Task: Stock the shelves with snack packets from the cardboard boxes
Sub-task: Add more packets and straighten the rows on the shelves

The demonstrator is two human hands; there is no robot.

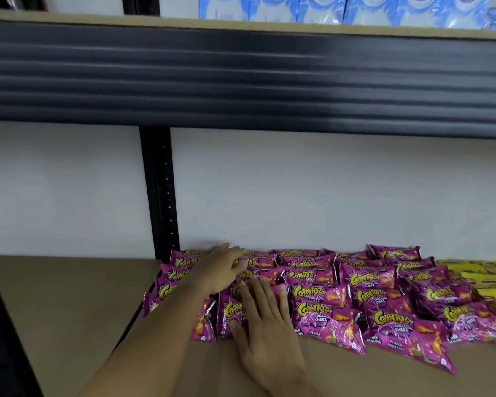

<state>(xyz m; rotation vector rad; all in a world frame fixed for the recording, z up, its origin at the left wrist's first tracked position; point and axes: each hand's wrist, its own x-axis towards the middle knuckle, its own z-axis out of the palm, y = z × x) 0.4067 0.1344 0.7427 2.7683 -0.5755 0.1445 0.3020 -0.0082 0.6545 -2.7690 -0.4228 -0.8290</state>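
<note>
Purple Corntoz packets [321, 296] lie in overlapping rows on the brown shelf board [69, 310], right of the black upright post [159, 193]. My left hand [222, 269] rests flat on the back rows beside that post, fingers straight; my right hand [265, 325] presses flat on front packets. Yellow packets [487, 279] lie farthest from the post.

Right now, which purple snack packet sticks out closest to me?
The purple packet at the front right, lying past the row's edge on the shelf board, right of the right hand.
</note>
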